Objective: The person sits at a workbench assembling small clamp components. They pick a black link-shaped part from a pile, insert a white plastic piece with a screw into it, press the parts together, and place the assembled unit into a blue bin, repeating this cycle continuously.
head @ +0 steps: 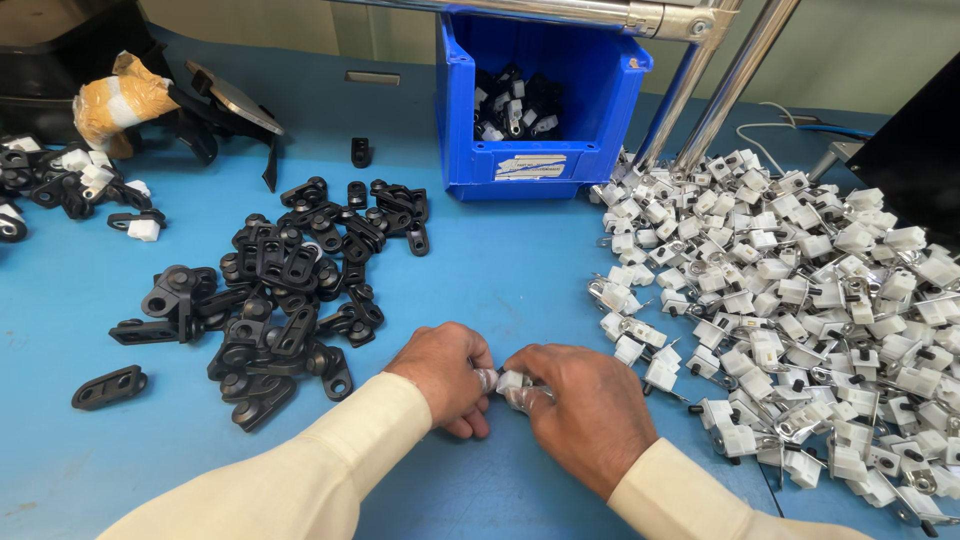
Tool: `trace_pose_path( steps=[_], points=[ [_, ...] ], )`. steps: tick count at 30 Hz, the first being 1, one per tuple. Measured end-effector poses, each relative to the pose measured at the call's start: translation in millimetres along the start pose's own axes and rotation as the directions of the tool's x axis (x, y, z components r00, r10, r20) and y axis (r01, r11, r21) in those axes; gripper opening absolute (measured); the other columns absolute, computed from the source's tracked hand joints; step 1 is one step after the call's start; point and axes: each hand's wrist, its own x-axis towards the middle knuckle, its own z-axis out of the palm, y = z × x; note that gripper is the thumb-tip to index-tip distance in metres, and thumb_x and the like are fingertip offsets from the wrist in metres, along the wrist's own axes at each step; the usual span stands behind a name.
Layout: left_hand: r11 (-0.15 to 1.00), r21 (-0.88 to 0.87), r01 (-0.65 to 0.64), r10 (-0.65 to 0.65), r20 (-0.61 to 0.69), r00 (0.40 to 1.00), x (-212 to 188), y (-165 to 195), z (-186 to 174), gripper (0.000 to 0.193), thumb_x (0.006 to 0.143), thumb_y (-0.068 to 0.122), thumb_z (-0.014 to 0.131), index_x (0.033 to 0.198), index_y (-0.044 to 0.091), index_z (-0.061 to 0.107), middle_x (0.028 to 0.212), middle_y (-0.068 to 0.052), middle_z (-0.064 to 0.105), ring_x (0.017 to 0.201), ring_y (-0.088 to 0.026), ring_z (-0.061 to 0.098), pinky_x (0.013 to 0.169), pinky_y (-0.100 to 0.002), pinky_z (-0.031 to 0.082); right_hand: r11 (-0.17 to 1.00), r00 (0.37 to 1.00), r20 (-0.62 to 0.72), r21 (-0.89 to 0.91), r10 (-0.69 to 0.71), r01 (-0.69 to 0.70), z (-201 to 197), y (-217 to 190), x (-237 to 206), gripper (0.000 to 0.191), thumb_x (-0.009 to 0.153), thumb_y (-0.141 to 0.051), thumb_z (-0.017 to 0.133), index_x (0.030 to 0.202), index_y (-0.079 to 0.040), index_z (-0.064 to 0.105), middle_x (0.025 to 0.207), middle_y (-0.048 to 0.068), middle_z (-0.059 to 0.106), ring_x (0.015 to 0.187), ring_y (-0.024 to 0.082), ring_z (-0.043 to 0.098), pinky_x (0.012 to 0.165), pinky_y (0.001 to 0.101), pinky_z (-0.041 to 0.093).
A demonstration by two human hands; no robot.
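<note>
My left hand and my right hand meet low in the middle of the blue table. Between their fingertips they pinch one small white plastic part; both hands have fingers on it. What my left hand's curled fingers may also hold is hidden. A heap of black plastic brackets lies just left of my left hand. A big heap of white parts with metal clips spreads to the right of my right hand. Both sleeves are cream-coloured.
A blue bin holding assembled black-and-white parts stands at the back centre. Metal frame tubes slant beside it. More black and white pieces and a tape-wrapped object lie at the far left. A lone black bracket sits at lower left.
</note>
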Motion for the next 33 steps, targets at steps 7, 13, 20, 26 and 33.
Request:
trace_pose_path(
  steps=[7,13,20,26,33],
  points=[
    [0.972,-0.224,0.072,-0.084,-0.046,0.995,-16,-5,16,0.033,0.086,0.027,0.082,0.086,-0.002,0.066,0.072,-0.009,0.074,0.057,-0.016,0.075,0.049,-0.03,0.061,0.98,0.985,0.135,0.149,0.11,-0.13,-4,16,18,0.037,0.081,-0.011,0.074,0.116,-0.019,0.079,0.084,0.006,0.08,0.073,0.02,0.074,0.07,0.033,0.058],
    [0.982,-0.154,0.112,-0.13,-0.116,0.985,-25,6,27,0.043,0.086,0.04,0.08,0.083,0.0,0.066,0.067,-0.008,0.069,0.052,-0.017,0.072,0.044,-0.028,0.056,0.933,0.972,0.208,0.317,0.105,-0.169,5,40,32,0.026,0.085,-0.014,0.073,0.11,-0.012,0.08,0.089,0.001,0.084,0.079,0.009,0.077,0.074,0.0276,0.06],
    [0.972,-0.2,0.124,-0.149,-0.114,0.982,-17,8,29,0.042,0.087,0.037,0.08,0.083,-0.001,0.063,0.069,-0.01,0.071,0.053,-0.02,0.073,0.042,-0.03,0.055,0.905,0.957,0.27,0.375,0.102,-0.202,11,55,41,0.029,0.085,-0.011,0.073,0.113,-0.012,0.08,0.088,0.0,0.082,0.078,0.008,0.072,0.072,0.0248,0.058],
    [0.941,-0.321,0.105,-0.123,-0.038,0.992,-7,4,26,0.028,0.097,0.02,0.067,0.087,-0.006,0.062,0.075,-0.017,0.073,0.058,-0.026,0.077,0.044,-0.032,0.06,0.891,0.946,0.298,0.382,0.131,-0.244,16,56,43,0.032,0.085,-0.012,0.073,0.116,-0.014,0.079,0.074,0.0,0.072,0.066,0.008,0.062,0.062,0.0262,0.053],
    [0.957,-0.264,0.12,-0.164,-0.154,0.974,-3,5,32,0.023,0.101,0.011,0.05,0.095,-0.004,0.067,0.076,-0.017,0.073,0.057,-0.027,0.076,0.044,-0.032,0.058,0.906,0.958,0.241,0.35,0.158,-0.237,18,43,40,0.028,0.085,-0.014,0.074,0.113,-0.012,0.079,0.068,0.002,0.069,0.059,0.01,0.057,0.056,0.0293,0.05]
  ],
)
